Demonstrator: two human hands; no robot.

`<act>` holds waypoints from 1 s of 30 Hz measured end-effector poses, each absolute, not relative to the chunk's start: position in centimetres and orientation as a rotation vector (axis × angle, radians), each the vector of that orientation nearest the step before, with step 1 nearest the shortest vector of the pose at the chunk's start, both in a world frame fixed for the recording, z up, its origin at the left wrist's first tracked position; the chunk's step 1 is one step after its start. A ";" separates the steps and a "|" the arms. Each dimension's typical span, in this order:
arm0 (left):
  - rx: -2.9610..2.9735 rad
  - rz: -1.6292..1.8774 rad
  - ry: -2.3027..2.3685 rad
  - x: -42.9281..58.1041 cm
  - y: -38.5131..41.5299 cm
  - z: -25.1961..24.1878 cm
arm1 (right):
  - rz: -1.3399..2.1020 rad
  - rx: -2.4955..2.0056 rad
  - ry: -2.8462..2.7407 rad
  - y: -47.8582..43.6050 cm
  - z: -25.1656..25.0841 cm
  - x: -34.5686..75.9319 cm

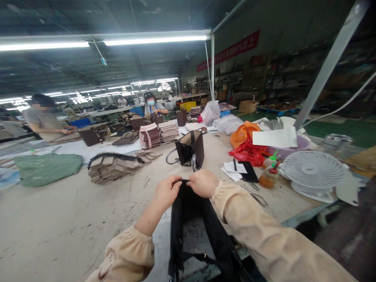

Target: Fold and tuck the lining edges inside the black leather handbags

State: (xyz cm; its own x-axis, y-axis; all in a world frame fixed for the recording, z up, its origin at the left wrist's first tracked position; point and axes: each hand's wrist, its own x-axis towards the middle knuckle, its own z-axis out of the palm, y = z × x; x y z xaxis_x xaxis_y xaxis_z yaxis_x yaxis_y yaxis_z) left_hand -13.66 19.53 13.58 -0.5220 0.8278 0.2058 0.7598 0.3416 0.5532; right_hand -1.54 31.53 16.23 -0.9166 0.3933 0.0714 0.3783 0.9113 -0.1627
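The left hand and right hand pinch the far rim of an open black bag, nearly side by side. Just beyond, a dark brown handbag stands on the tabletop. Left of it lie fanned taupe panels and a green plastic bag. To the right are a crumpled red plastic bag, scissors and a white fan. A masked co-worker faces this way across the tabletop.
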 end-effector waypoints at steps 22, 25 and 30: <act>1.471 0.401 2.762 -12.7 20.3 15.2 | 0.286 -0.746 -2.969 31.5 16.8 0.2; 1.503 0.282 2.777 -12.6 19.7 16.0 | 0.227 -0.773 -2.967 31.2 16.9 -0.2; 1.557 0.091 2.752 -12.6 19.0 16.9 | 0.202 -0.752 -2.964 31.3 16.8 -0.1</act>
State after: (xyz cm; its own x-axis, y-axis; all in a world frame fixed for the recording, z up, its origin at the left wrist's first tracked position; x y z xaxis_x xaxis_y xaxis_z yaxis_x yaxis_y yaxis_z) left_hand -12.60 19.04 16.92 -0.5151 0.8559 0.0472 0.8571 0.5137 0.0390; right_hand -0.09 31.33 16.79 -0.8767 0.4793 0.0419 0.4691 0.8709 -0.1464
